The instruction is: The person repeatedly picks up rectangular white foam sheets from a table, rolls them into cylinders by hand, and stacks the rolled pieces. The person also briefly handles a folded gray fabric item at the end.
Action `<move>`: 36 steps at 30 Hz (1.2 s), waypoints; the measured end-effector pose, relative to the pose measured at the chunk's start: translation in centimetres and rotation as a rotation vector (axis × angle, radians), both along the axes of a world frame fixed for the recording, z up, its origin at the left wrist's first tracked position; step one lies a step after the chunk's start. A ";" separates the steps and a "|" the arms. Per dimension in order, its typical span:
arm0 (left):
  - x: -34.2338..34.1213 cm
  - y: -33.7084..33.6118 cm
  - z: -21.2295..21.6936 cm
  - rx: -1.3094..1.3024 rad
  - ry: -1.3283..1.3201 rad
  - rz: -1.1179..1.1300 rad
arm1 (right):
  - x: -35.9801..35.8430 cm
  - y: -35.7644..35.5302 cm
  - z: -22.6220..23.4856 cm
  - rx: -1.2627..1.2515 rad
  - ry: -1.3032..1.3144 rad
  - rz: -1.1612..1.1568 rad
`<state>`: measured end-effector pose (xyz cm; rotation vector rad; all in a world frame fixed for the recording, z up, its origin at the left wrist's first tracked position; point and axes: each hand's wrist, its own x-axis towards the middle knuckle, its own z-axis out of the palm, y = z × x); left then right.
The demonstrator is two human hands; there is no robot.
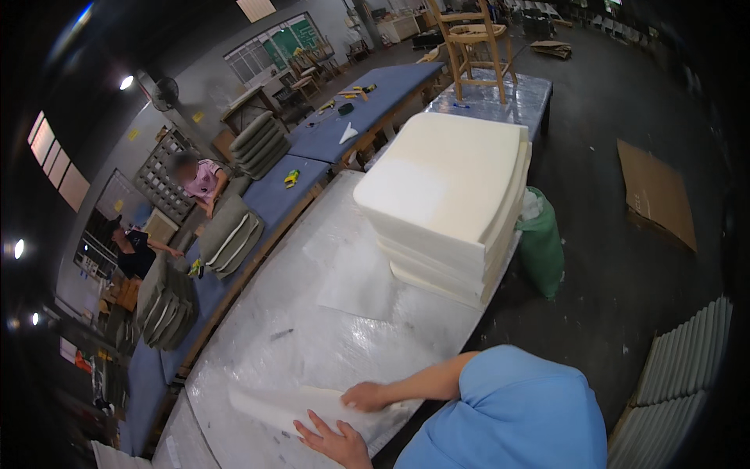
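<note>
A thin white foam sheet [285, 406] lies flat at the near end of a long table covered in clear plastic film [312, 344]. My right hand [363, 396] reaches out from a blue sleeve and grips the sheet's right edge with curled fingers. My left hand [336, 442] rests flat on the sheet's near edge with its fingers spread. A tall stack of thick cream foam cushions [441, 199] stands farther along the same table, apart from both hands.
A green sack [541, 246] leans at the table's right side. A blue-topped bench [269, 199] on the left carries grey cushions and tools, with two people beyond it. A wooden chair frame [473, 43] stands at the far end. Cardboard [656, 195] lies on the floor.
</note>
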<state>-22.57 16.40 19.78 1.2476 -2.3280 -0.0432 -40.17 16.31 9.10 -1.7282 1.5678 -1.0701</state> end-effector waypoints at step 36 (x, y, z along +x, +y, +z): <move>-9.1 -0.2 3.8 0.000 -0.262 0.022 | -43.2 48.9 -2.3 0.504 -0.175 -1.810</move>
